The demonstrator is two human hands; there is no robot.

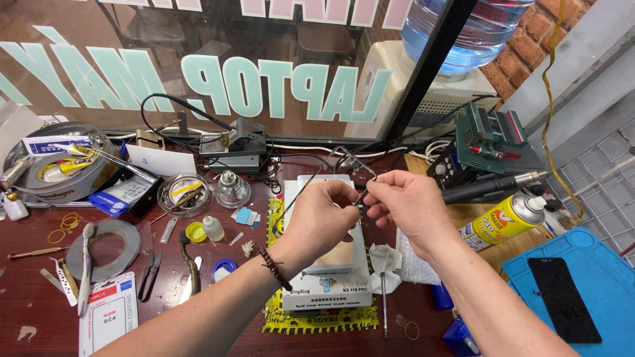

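Above the middle of the counter (40,311), the left hand (324,215) and the right hand (403,205) meet, each grip pinched shut on a thin black wire (350,158). The wire loops up between the fingertips and trails back toward the window; where it ends is hard to make out among the other cables. Its pinched part is so fine that it may be a small piece rather than the wire itself. Below the hands sits a grey heating plate (327,291), its top mostly hidden by the left wrist, which wears a dark beaded bracelet (274,268). Just right of the plate lie a crumpled tissue (383,261) and a yellow spray can (506,221). Farther right, a blue mat (595,264) carries a black phone screen (562,297), and the mat is cut off by the frame edge. To the left lie a roll of tape (109,248) and small black snips (151,272).
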